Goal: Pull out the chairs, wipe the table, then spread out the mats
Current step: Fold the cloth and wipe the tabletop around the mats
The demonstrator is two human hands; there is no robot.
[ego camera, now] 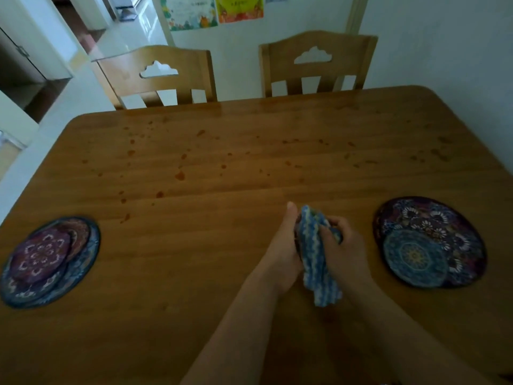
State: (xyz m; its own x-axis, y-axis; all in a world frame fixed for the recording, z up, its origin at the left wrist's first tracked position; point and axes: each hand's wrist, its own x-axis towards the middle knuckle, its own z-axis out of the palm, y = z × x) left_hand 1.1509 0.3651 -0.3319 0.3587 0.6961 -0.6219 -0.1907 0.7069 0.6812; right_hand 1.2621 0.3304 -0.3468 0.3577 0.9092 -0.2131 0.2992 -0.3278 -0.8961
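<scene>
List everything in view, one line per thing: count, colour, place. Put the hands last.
table: one, brown wood, fills the foreground
spots: many, reddish, scattered over the far half of the table
chairs: two, brown wood, behind the table's far edge
left mats: one stack of round mats, purple and blue, near left of the table
right mats: one stack of round mats, blue and dark floral, near right of the table
posters: at least two, bright green and yellow, on the far wall
cloth: one, blue and white, bunched between both hands
left hand: one, gripping the cloth
right hand: one, gripping the cloth
</scene>
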